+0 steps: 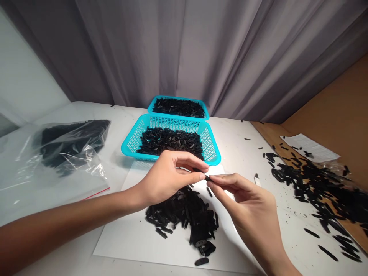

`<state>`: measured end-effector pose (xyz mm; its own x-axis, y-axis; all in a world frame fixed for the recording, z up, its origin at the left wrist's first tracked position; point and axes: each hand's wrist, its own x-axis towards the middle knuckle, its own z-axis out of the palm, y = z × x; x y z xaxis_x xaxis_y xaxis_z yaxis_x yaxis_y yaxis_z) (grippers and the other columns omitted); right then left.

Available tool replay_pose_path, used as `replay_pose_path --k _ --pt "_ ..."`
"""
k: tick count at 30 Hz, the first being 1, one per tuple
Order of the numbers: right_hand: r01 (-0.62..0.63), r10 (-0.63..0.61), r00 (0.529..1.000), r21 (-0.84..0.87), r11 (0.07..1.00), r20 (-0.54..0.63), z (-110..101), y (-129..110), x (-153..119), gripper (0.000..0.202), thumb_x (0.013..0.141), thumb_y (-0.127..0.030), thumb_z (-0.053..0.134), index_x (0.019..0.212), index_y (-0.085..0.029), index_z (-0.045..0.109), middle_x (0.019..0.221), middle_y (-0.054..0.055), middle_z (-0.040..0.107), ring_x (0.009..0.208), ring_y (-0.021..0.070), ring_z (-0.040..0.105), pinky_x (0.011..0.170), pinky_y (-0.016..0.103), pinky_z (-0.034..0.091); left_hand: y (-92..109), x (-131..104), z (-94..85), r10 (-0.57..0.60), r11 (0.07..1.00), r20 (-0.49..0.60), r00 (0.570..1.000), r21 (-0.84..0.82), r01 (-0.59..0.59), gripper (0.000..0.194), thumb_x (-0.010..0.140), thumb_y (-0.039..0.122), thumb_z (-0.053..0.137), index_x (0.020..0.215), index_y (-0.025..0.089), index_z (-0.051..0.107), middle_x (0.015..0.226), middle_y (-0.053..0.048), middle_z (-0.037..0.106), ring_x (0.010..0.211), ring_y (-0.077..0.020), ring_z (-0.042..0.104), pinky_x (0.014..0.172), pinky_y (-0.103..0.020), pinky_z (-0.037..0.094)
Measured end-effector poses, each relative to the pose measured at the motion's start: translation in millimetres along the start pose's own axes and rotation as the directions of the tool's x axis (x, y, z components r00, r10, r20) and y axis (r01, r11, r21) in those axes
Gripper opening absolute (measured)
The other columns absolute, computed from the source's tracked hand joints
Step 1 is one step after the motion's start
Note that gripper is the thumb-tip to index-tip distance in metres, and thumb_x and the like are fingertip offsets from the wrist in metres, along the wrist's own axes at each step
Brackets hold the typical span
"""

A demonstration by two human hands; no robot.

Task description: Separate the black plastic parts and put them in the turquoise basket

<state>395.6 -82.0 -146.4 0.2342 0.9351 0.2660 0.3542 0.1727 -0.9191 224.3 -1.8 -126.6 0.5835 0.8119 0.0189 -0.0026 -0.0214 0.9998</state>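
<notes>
My left hand [168,178] and my right hand [247,207] meet over the table, both pinching one small black plastic piece [206,177] between thumb and fingertips. Directly below them a pile of similar black pieces [186,214] lies on a white sheet [135,237]. Just behind my hands stands a turquoise basket [130,143] filled with black pieces. A second turquoise basket [178,100], also full, sits behind the first.
A clear plastic bag [66,147] of black pieces lies at the left. More black pieces [319,184] are scattered at the right over a brown board [267,132]. A paper slip [312,147] lies at the far right. A grey curtain [184,50] hangs behind.
</notes>
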Motion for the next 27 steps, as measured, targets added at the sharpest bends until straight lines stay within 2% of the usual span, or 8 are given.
replay_pose_path --k 5,8,11,13,15,19,23,27 --pt "0.052 -0.053 0.999 -0.058 0.997 -0.01 0 1 -1 0.007 0.083 -0.023 0.075 0.084 -0.03 0.078 0.087 -0.003 0.08 0.079 0.0163 0.074 0.078 0.026 0.06 1 0 3.1 0.093 0.989 -0.027 0.995 0.116 -0.089 0.011 0.081 0.011 0.069 0.088 0.016 0.076 0.088 0.0 0.077 0.083 -0.0123 0.072 0.074 -0.018 0.058" --pt "0.028 -0.021 0.998 -0.11 0.994 0.067 -2 1 1 0.019 0.086 -0.029 0.071 0.104 -0.03 0.077 0.101 0.0 0.08 0.086 0.0193 0.076 0.08 0.031 0.061 1 6 -7.5 0.291 0.915 -0.101 0.952 0.319 -0.246 0.013 0.08 0.005 0.066 0.082 0.016 0.074 0.083 0.001 0.076 0.079 -0.0119 0.072 0.075 -0.02 0.058" --pt "0.029 0.015 0.985 -0.253 0.967 0.169 -1 3 4 0.027 0.09 -0.037 0.065 0.113 -0.025 0.075 0.111 0.005 0.078 0.099 0.0263 0.074 0.083 0.041 0.061 -3 16 -29.3 0.551 0.644 -0.109 0.828 0.686 -0.338 0.018 0.082 0.003 0.063 0.087 0.017 0.074 0.09 0.0 0.076 0.085 -0.0152 0.07 0.083 -0.029 0.055" --pt "0.057 0.032 0.968 -0.337 0.94 0.251 1 7 5 0.031 0.093 -0.04 0.058 0.112 -0.022 0.075 0.116 0.009 0.076 0.108 0.03 0.07 0.087 0.047 0.058 -5 23 -42.4 0.568 0.454 -0.001 0.823 0.835 -0.312 0.02 0.083 0.004 0.063 0.094 0.017 0.074 0.098 -0.002 0.075 0.095 -0.02 0.068 0.09 -0.037 0.052" --pt "0.082 0.037 0.948 -0.355 0.931 0.317 4 12 6 0.036 0.097 -0.039 0.049 0.115 -0.019 0.073 0.12 0.011 0.074 0.113 0.0312 0.067 0.093 0.051 0.054 -4 25 -48.5 0.557 0.373 0.062 0.828 0.872 -0.316 0.018 0.084 0.006 0.064 0.096 0.016 0.073 0.102 -0.004 0.074 0.1 -0.0216 0.066 0.092 -0.038 0.05" --pt "0.044 0.066 0.93 -0.286 0.957 0.363 8 21 4 0.04 0.098 -0.035 0.041 0.121 -0.016 0.068 0.126 0.014 0.07 0.116 0.0311 0.064 0.101 0.054 0.047 2 16 -39.7 0.56 0.409 0.172 0.811 0.794 -0.45 0.013 0.089 0.009 0.061 0.094 0.015 0.071 0.096 -0.003 0.074 0.093 -0.017 0.067 0.087 -0.032 0.051" --pt "-0.146 0.17 0.879 -0.09 0.985 0.446 11 21 3 0.035 0.097 -0.035 0.045 0.119 -0.021 0.068 0.127 0.01 0.069 0.12 0.0276 0.061 0.106 0.05 0.043 -2 -8 -30.4 0.397 0.517 0.372 0.839 0.665 -0.539 0.019 0.093 0.022 0.061 0.109 0.015 0.067 0.106 -0.006 0.072 0.1 -0.0173 0.064 0.09 -0.031 0.051" --pt "-0.212 0.195 0.876 -0.011 0.977 0.442 3 15 9 0.033 0.096 -0.036 0.044 0.114 -0.023 0.068 0.125 0.01 0.069 0.117 0.0264 0.062 0.103 0.046 0.046 -25 -29 -39.5 0.201 0.559 0.444 0.873 0.679 -0.475 0.085 0.074 0.052 0.078 0.144 0.015 0.045 0.147 -0.016 0.048 0.136 -0.0318 0.044 0.113 -0.047 0.039"
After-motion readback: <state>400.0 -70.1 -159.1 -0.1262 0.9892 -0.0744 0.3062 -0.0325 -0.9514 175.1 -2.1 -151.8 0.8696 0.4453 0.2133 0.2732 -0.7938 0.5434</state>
